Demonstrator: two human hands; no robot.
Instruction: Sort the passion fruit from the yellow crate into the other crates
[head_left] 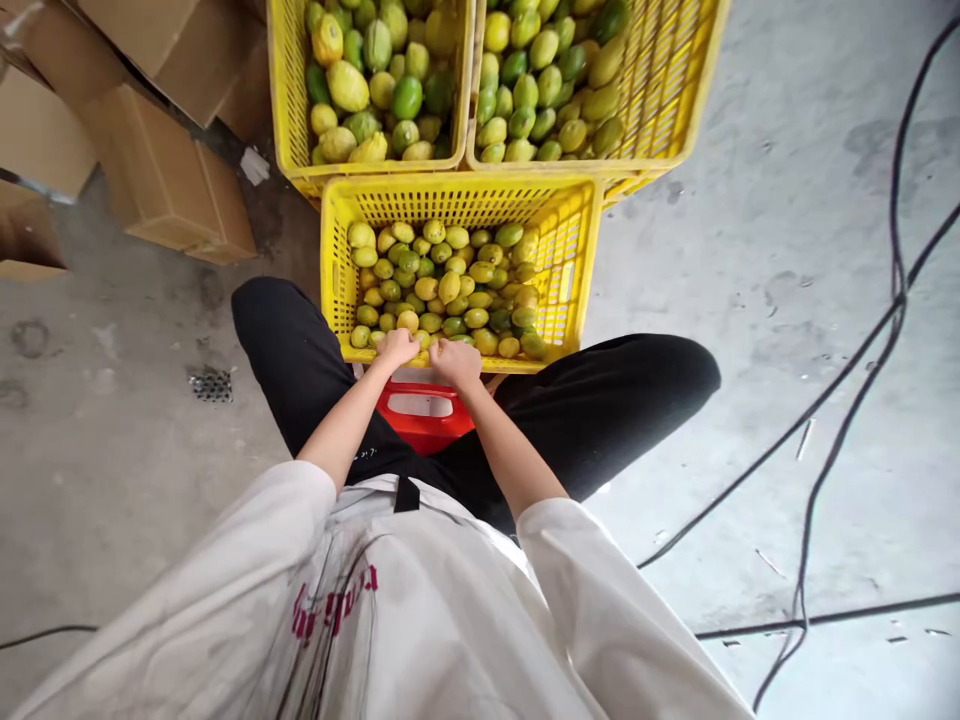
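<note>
A yellow plastic crate stands between my knees, its bottom covered with green and yellow lemons. My left hand is closed at the near rim of this crate, just below a yellow lemon. Close beside it, a little to the right, my right hand is curled into a fist over the same rim. The fingers of both hands point away from me, so whether they grip the rim or a lemon is hidden.
Beyond the near crate, a left crate and a right crate, both yellow, hold more lemons. A red plastic stool shows between my legs. Cardboard boxes lie at the left. Black cables cross the concrete floor at the right.
</note>
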